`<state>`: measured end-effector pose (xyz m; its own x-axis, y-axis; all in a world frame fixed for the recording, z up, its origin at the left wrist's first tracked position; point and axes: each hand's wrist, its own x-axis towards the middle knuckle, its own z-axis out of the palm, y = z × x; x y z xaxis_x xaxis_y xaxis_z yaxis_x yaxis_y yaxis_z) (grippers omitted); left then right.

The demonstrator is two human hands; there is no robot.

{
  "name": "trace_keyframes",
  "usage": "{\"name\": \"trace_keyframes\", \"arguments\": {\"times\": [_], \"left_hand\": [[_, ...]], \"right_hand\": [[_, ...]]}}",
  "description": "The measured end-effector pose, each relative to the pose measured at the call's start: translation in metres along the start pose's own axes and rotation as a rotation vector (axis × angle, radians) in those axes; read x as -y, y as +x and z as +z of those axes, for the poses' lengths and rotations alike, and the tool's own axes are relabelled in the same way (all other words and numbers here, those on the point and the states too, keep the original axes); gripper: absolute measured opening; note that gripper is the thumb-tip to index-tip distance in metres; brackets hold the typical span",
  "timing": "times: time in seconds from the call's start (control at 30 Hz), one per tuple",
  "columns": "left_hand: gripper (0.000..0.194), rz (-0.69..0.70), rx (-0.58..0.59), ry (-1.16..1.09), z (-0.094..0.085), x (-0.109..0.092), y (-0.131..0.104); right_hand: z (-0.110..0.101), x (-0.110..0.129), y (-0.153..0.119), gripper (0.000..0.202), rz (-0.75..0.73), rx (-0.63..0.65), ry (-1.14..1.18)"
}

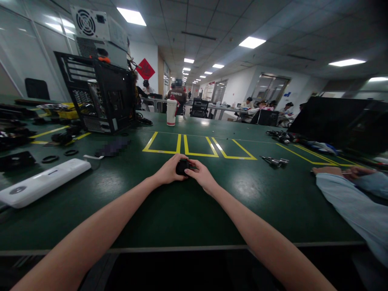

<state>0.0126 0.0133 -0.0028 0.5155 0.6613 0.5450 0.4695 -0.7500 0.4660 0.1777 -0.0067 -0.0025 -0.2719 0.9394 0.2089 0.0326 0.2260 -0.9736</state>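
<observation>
Black little part (182,166) sits mid-table (169,218), just near of the yellow boxes (197,146); left hand (168,170) and right hand (202,176) fingers both wrapped round it. Looks mid-job, nothing finished yet.

We note a matt green rubbery table mat (169,210), a glossy white plastic casing (42,182), bright metal cylindrical parts (275,161), and a black perforated sheet-metal computer case (97,97).

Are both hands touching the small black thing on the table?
Touching. The head view shows the left hand and right hand closed around the small black thing, fingers on it.
</observation>
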Motion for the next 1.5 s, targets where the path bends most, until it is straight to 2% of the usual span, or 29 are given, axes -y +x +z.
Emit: {"name": "trace_keyframes", "arguments": {"times": [0.17,0.37,0.5,0.77,0.93,1.03,1.23,1.5], "left_hand": [[0.059,-0.003,-0.003,-0.005,-0.0006,0.0001,-0.0002],[0.061,0.012,-0.011,0.002,0.0004,-0.0012,0.0009],[0.06,0.018,-0.016,0.002,0.0013,-0.0007,0.0011],[0.061,0.01,-0.015,0.007,0.0,-0.0006,0.0008],[0.06,0.0,-0.008,0.001,-0.0005,-0.0017,0.0006],[0.061,-0.001,-0.004,-0.006,-0.0009,-0.0024,0.0009],[0.06,-0.008,-0.004,-0.009,-0.0016,-0.0037,0.001],[0.06,-0.007,-0.018,-0.01,0.0009,-0.0004,0.0015]], "right_hand": [[-0.0008,0.0008,-0.0022,0.037,0.01,0.04,0.004],[-0.0017,-0.0047,-0.0015,0.025,-0.06,-0.013,-0.046],[-0.0027,-0.0041,-0.0017,0.028,-0.1,0.015,-0.014],[-0.0011,-0.0009,-0.0037,0.021,-0.093,-0.016,-0.012],[-0.0019,-0.0059,0.0004,0.031,-0.043,-0.055,-0.024],[-0.0034,-0.0061,0.0013,0.034,-0.011,-0.036,-0.05],[-0.0035,-0.0035,-0.0003,0.033,-0.049,0.021,0.002],[-0.001,-0.0086,0.0025,0.025,-0.114,-0.033,-0.023]]}}
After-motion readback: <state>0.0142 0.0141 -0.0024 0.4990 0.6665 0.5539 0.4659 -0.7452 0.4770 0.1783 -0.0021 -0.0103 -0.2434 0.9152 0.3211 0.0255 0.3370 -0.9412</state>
